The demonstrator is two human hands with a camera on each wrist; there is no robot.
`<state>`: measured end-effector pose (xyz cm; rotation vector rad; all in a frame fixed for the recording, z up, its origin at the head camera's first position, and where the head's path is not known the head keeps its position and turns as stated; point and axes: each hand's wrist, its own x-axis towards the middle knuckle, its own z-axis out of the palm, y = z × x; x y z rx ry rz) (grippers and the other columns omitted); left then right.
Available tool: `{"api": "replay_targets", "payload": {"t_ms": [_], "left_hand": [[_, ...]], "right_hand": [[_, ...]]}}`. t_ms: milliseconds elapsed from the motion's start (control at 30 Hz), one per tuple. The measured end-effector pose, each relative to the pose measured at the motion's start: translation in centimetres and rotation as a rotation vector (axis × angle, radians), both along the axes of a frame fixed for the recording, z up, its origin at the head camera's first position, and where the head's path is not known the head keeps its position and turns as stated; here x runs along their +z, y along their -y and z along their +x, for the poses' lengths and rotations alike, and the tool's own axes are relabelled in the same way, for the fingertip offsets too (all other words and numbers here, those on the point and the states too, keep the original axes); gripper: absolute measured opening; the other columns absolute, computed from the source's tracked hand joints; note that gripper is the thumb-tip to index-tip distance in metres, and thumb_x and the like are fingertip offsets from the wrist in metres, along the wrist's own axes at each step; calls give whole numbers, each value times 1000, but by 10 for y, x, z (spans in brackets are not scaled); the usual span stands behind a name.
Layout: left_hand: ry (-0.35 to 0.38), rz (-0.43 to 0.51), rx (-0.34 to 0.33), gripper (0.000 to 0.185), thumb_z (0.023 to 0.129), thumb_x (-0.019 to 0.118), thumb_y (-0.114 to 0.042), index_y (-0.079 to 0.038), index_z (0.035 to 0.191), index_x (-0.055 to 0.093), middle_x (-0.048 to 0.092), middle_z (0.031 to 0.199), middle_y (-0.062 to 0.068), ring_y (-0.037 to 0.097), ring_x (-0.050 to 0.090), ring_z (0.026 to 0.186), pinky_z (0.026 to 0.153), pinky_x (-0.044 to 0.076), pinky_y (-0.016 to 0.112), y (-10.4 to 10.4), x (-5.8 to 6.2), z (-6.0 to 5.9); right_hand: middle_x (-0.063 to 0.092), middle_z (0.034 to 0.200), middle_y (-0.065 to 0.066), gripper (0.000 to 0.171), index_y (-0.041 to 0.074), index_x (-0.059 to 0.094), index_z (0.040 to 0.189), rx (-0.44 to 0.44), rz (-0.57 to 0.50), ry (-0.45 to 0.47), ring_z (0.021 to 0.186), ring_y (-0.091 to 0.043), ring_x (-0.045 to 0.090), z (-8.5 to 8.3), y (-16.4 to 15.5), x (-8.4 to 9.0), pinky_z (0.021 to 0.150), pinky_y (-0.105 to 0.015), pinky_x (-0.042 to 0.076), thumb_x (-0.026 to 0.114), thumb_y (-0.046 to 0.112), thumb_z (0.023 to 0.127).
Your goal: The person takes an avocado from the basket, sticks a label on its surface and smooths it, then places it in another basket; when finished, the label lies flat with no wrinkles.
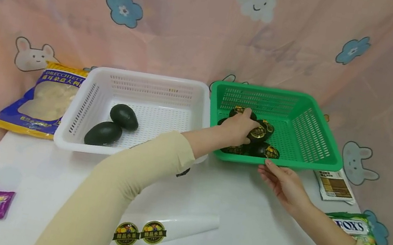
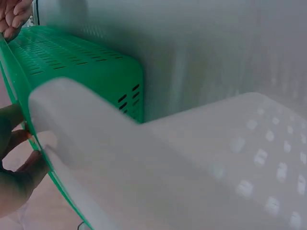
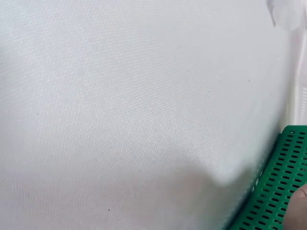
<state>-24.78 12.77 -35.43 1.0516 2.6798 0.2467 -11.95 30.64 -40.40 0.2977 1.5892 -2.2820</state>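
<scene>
My left hand reaches over the front rim of the green basket, fingertips and thumb against a dark avocado with a round black-and-gold label; I cannot tell if they grip it. Several more labelled avocados lie around it, one near the front wall, others partly hidden by the hand. My right hand pinches the basket's front rim, thumb on top and the other fingers below. Two unlabelled avocados, one in front of another, lie in the white basket.
A label strip with two round stickers lies in front. Small wrapped sweets sit at the left, a pasta bag beside the white basket. On the right are a white-and-brown packet and a green FOX'S bag, partly behind the right arm.
</scene>
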Motion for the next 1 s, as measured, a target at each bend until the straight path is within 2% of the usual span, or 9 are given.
{"api": "replay_targets", "payload": {"t_ms": [100, 267, 367, 467, 600, 700, 800, 900, 1000], "left_hand": [[43, 0, 19, 57, 97, 62, -23, -22, 150, 40, 33, 149, 16, 21, 57, 112, 81, 52, 25, 3, -3, 0], [60, -58, -61, 56, 99, 58, -22, -19, 151, 37, 43, 144, 11, 21, 52, 119, 90, 49, 28, 13, -5, -3], [71, -55, -91, 50, 100, 58, -23, -18, 148, 44, 45, 145, 9, 21, 46, 128, 96, 47, 30, 19, -5, -6], [87, 10, -98, 41, 99, 58, -23, -17, 140, 55, 51, 140, 5, 20, 51, 123, 92, 50, 32, 27, -2, -7], [74, 191, -140, 25, 100, 58, -22, -15, 121, 69, 66, 119, -1, 12, 62, 98, 80, 52, 25, 44, 10, -2], [82, 332, -165, 20, 99, 58, -21, -16, 109, 73, 70, 102, -5, 6, 61, 83, 75, 49, 19, 65, 19, 9], [152, 471, -152, 17, 98, 59, -20, -15, 103, 75, 70, 94, -7, 2, 60, 82, 75, 48, 16, 91, 24, 28], [270, 581, -118, 17, 97, 61, -20, -12, 101, 75, 71, 94, -8, 2, 62, 86, 77, 50, 18, 122, 23, 52], [430, 614, -34, 18, 97, 62, -24, -13, 104, 75, 71, 93, -8, 4, 63, 87, 77, 52, 23, 153, 13, 78]], "right_hand": [[73, 94, -4, 23, 7, 75, 97, -4, -1, 5, 93, -11, 68, -1, 2, -1, 87, -22, 52, 53, 15, 102], [72, 93, -2, 24, 7, 75, 96, 2, 19, -6, 93, -11, 67, -2, 4, -2, 87, -21, 52, 53, 16, 102], [72, 93, -2, 23, 8, 74, 96, 7, 37, -9, 92, -10, 67, -2, 6, -3, 88, -22, 52, 54, 17, 102], [72, 92, -1, 23, 8, 74, 95, 4, 49, 0, 91, -10, 67, -3, 7, -3, 88, -22, 52, 55, 18, 101], [71, 92, -1, 23, 7, 74, 95, -6, 47, 1, 90, -10, 66, -3, 7, -2, 86, -21, 52, 55, 19, 101], [71, 91, -1, 22, 7, 73, 96, -19, 31, -5, 88, -10, 66, -3, 7, -1, 84, -20, 53, 55, 18, 101], [71, 89, -1, 21, 8, 72, 94, -49, 9, 3, 86, -11, 67, -2, 7, -1, 82, -20, 53, 55, 17, 101], [70, 89, -1, 18, 9, 71, 94, -87, -16, 18, 84, -12, 67, 1, 9, -1, 79, -20, 54, 57, 17, 100], [69, 89, -2, 16, 9, 69, 96, -111, -34, 38, 84, -12, 66, 5, 12, -1, 79, -20, 54, 57, 18, 100]]}}
